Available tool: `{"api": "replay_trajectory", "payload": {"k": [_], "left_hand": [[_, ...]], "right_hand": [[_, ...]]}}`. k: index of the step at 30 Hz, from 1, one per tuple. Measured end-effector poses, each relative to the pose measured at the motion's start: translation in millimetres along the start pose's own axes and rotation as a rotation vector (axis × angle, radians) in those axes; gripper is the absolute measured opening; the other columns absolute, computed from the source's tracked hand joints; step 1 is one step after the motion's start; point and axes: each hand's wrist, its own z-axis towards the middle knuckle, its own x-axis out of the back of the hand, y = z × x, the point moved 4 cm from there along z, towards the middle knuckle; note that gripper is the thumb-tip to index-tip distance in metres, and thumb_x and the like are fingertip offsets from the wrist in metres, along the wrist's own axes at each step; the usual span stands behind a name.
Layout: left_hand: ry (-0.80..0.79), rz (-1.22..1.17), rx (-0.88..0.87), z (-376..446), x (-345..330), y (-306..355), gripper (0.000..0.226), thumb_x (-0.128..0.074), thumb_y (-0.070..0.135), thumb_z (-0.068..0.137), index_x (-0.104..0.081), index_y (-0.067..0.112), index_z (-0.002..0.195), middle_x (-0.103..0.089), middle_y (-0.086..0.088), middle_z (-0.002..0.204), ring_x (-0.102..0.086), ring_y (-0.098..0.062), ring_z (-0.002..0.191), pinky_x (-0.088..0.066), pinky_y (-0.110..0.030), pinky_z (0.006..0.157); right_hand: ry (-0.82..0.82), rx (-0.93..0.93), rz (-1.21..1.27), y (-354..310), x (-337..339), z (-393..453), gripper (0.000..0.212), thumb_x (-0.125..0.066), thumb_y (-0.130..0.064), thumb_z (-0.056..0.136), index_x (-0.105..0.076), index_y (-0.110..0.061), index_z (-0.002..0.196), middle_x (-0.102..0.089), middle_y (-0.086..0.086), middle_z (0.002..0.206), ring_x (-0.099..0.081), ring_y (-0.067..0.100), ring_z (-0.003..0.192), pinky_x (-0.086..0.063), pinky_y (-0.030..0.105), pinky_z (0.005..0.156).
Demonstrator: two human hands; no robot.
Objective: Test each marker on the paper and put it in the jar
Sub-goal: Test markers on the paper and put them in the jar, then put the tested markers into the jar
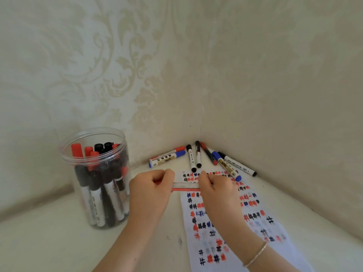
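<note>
Red marker (185, 187) held crosswise between both fists above paper (235, 222): left hand (152, 185) grips cap end, right hand (215, 188) grips barrel. Jar (96, 173) nearer left.

We have a single head view, looking forward and down into a wall corner (199, 132) from close above the table (49, 242). Both forearms enter from the bottom edge; wide-angle lens bends the walls.
</note>
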Motion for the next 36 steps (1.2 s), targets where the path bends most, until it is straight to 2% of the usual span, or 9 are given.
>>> {"api": "replay_trajectory", "payload": {"k": [3,7,10,14,19,21,24,28,36], "left_hand": [[0.059,-0.063,-0.191,-1,6,20,0.012,-0.061,0.026,0.087,-0.053,0.022,0.079,-0.045,0.006,0.044,-0.042,-0.009,0.039,-0.031,-0.013,0.042],[0.092,-0.2,-0.351,-5,8,48,0.024,-0.06,0.029,0.088,-0.043,0.03,0.105,-0.062,0.011,0.073,-0.064,-0.001,0.069,-0.052,-0.014,0.056],[0.163,-0.242,-0.464,-1,22,68,0.038,-0.06,0.025,0.091,-0.041,0.023,0.124,-0.067,0.007,0.09,-0.067,-0.005,0.081,-0.053,-0.016,0.066],[0.471,-0.295,-0.588,25,81,93,0.033,-0.062,0.014,0.092,-0.04,0.028,0.114,-0.067,0.013,0.086,-0.066,-0.01,0.077,-0.047,-0.021,0.065],[0.731,-0.133,-0.575,61,144,95,0.027,-0.052,0.022,0.095,-0.038,0.021,0.118,-0.069,-0.002,0.092,-0.063,-0.01,0.079,-0.049,-0.026,0.073],[0.689,-0.039,-0.538,68,150,89,0.026,-0.052,0.022,0.095,-0.042,0.023,0.118,-0.068,0.001,0.092,-0.061,-0.006,0.075,-0.047,-0.021,0.071],[0.483,0.169,-0.458,76,141,77,0.028,-0.056,0.024,0.094,-0.043,0.029,0.118,-0.063,0.013,0.089,-0.06,-0.003,0.075,-0.049,-0.022,0.071],[0.25,0.381,-0.342,77,125,64,0.025,-0.056,0.033,0.093,-0.04,0.038,0.112,-0.061,0.019,0.089,-0.061,-0.003,0.075,-0.054,-0.038,0.073],[0.025,0.695,-0.248,85,119,56,0.017,-0.058,0.037,0.09,-0.041,0.035,0.092,-0.065,0.019,0.085,-0.061,-0.008,0.067,-0.046,-0.028,0.064]], "right_hand": [[-0.053,-0.226,0.261,11,-5,-4,0.043,-0.046,-0.019,0.096,-0.041,-0.014,0.054,-0.029,-0.007,0.044,-0.022,0.005,0.037,-0.022,0.017,0.04],[-0.046,-0.359,0.644,-3,-10,-4,0.037,-0.044,-0.017,0.096,-0.039,-0.015,0.059,-0.029,-0.005,0.046,-0.021,0.011,0.04,-0.022,0.023,0.041],[-0.211,-0.296,0.772,-33,-18,-5,0.043,-0.042,-0.024,0.099,-0.045,-0.011,0.058,-0.029,-0.003,0.043,-0.023,0.011,0.036,-0.023,0.021,0.037],[-0.266,-0.073,0.473,-56,-28,11,0.048,-0.04,-0.04,0.1,-0.061,-0.001,0.082,-0.043,0.004,0.047,-0.043,0.015,0.037,-0.038,0.021,0.041],[-0.194,0.116,-0.025,-45,-50,48,0.02,-0.041,-0.009,0.095,-0.057,-0.019,0.1,-0.052,0.0,0.068,-0.056,0.019,0.061,-0.044,0.029,0.054],[-0.199,0.195,-0.18,-41,-64,59,0.032,-0.038,-0.001,0.091,-0.053,-0.018,0.113,-0.054,0.002,0.09,-0.051,0.016,0.07,-0.044,0.029,0.06],[-0.226,0.279,-0.472,-38,-85,74,0.05,-0.039,0.005,0.086,-0.042,-0.016,0.132,-0.043,0.006,0.126,-0.048,0.023,0.108,-0.044,0.031,0.082],[-0.237,0.381,-0.752,-32,-105,91,0.051,-0.041,0.005,0.084,-0.039,-0.013,0.132,-0.041,0.009,0.13,-0.042,0.028,0.118,-0.039,0.034,0.092],[-0.262,0.439,-0.986,-18,-127,99,0.039,-0.045,0.001,0.088,-0.045,-0.011,0.126,-0.05,0.011,0.128,-0.05,0.03,0.119,-0.037,0.038,0.098]]}}
